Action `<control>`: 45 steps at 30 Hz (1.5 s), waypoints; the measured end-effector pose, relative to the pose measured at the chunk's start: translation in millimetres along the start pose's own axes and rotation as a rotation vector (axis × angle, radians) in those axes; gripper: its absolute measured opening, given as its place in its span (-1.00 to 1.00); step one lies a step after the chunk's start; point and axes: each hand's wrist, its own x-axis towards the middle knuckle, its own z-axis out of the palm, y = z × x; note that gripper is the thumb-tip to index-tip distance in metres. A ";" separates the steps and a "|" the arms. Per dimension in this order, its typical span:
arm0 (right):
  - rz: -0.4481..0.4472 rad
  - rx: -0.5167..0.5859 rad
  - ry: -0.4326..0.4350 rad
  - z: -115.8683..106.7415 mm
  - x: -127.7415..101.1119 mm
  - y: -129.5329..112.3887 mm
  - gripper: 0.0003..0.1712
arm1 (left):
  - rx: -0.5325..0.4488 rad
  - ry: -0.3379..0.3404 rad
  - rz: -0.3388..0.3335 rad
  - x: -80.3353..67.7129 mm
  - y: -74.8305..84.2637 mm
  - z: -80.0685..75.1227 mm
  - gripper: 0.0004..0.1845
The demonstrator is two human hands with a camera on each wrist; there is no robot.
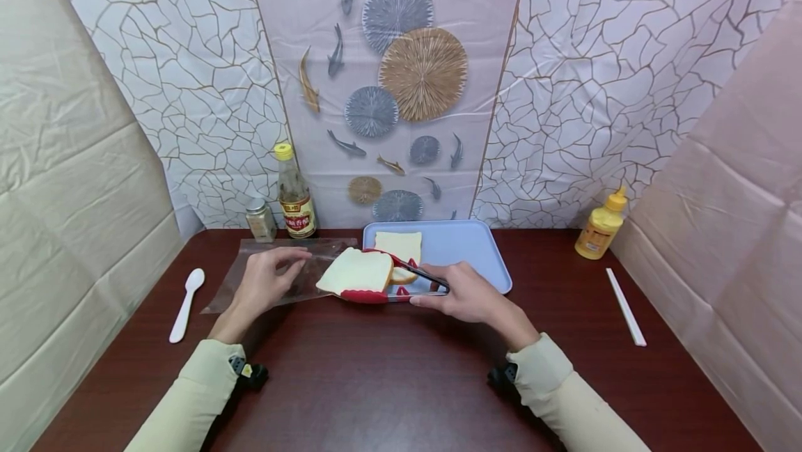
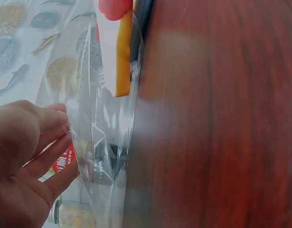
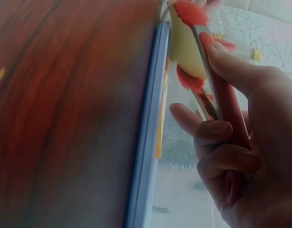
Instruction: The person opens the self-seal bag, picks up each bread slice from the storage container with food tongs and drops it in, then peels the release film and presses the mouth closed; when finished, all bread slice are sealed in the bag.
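Observation:
My right hand (image 1: 466, 293) grips a pair of tongs (image 1: 413, 269) with red tips and dark handles. Between the red tips is a slice of white bread (image 1: 356, 271) with a brown crust, lifted above the table beside the tray. Its left part overlaps a clear plastic bag (image 1: 232, 288) in the head view. In the left wrist view the slice (image 2: 118, 57) hangs near the bag's film (image 2: 105, 133). My left hand (image 1: 266, 281) pinches the bag's upper film at its edge. Another bread slice (image 1: 397, 246) lies on the light blue tray (image 1: 464, 257).
A sauce bottle with a yellow cap (image 1: 294, 198) and a small spice jar (image 1: 260, 221) stand behind the bag. At the left lies a white spoon (image 1: 186, 306). On the right are a yellow squeeze bottle (image 1: 600, 227) and white chopsticks (image 1: 625, 307).

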 end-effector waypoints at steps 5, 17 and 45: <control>-0.019 -0.014 0.011 5.7 5.5 -3.4 -0.16 | -0.012 0.002 0.000 -0.1 1.2 -0.3 -0.81; -0.019 0.048 -0.002 23.5 25.9 -9.5 -0.17 | -0.088 -0.055 -0.007 -0.7 1.9 0.3 -0.81; -0.037 0.028 -0.018 31.2 37.3 -36.4 -0.24 | -0.057 0.013 -0.041 -0.1 -3.5 0.3 -0.83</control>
